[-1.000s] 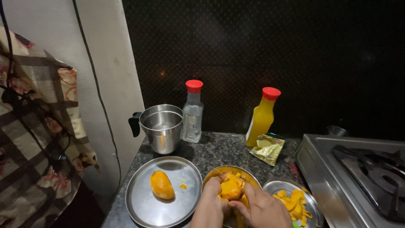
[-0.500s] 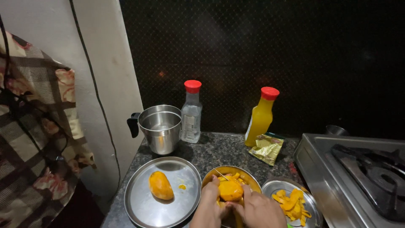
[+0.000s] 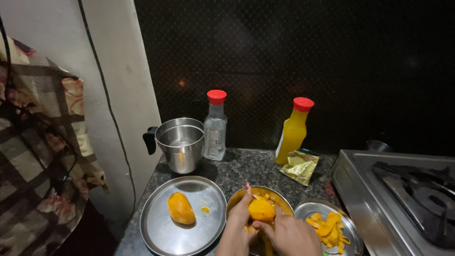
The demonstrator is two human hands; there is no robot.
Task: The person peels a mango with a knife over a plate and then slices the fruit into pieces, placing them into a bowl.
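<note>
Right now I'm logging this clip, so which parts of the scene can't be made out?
Head view only:
- Both wrists: cut off by the bottom edge.
- Bowl contents: covered by the left hand, right hand and peeled mango.
- Any knife: not discernible between the hands.
- Stove: cropped at the right edge.
- Wall: too dark.

A peeled mango, orange-yellow and glistening, is sitting upright between the two hands, cupped by the left hand on its left side and the right hand below and to its right. It is hovering over a round steel bowl that is holding cut orange pieces, on the dark speckled counter. A thin pale sliver near the left fingertip may be a knife tip, though the dim view is leaving that unclear.
</note>
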